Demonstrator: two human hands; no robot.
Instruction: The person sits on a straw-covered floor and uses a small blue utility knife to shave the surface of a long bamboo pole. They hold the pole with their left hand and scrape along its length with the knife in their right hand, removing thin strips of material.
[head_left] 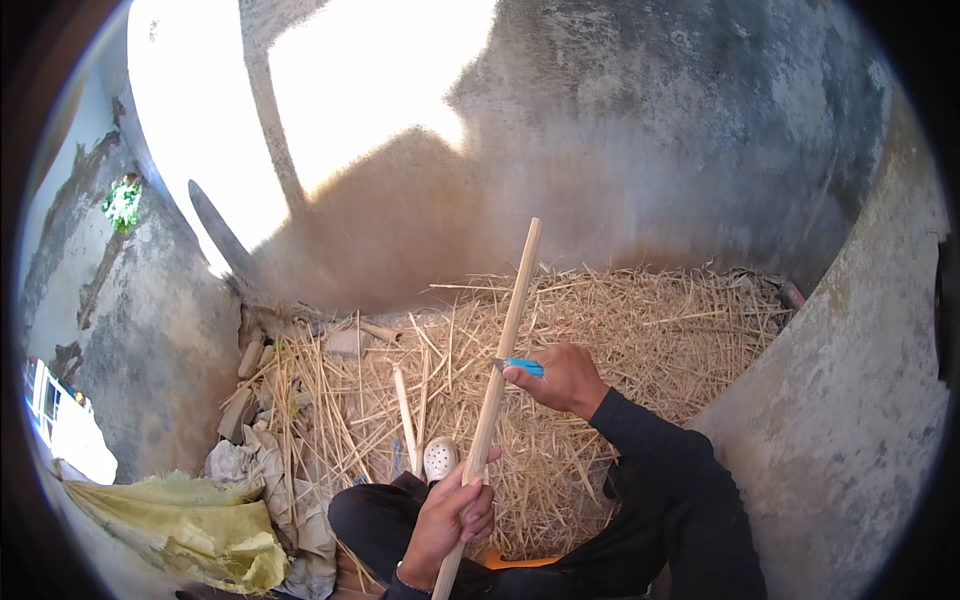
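My left hand grips the lower part of a long pale wooden stick that slants up and away from me. My right hand holds a small knife with a blue handle, its blade touching the stick about halfway up. Both arms wear dark sleeves. Below the stick, a white perforated shoe on my foot rests on the straw.
A thick pile of dry straw covers the ground against a grey concrete wall. Another short stick lies in the straw. Crumpled yellowish sacks and wood scraps lie at the left. A concrete surface rises at the right.
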